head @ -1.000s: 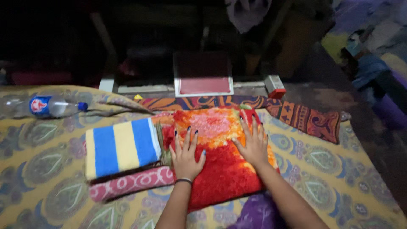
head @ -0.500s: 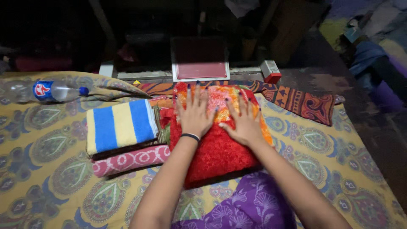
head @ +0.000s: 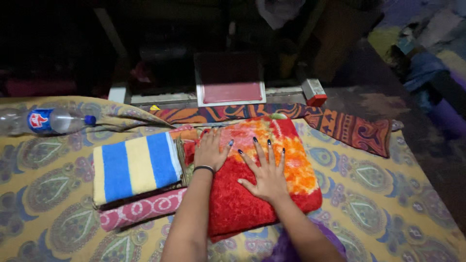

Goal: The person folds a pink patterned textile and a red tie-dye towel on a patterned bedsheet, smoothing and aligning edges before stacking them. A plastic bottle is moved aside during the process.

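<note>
1. While both palms lie flat, fingers spread and gripping nothing, on the fluffy red-orange towel [head: 262, 174] mid-bedspread [head: 388, 194], left hand [head: 209, 151] near its left edge, right hand [head: 264, 175] central, a sideways shove could probably nudge the striped towel [head: 136, 167] stack just beside it.
2. Only container: a capped plastic bottle [head: 46, 120] lying sideways, far left; contents hard to tell.

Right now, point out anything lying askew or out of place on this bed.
A plastic water bottle lies on its side at the far left of the bedspread. The folded towels look neat; both hands press the red one flat.
</note>
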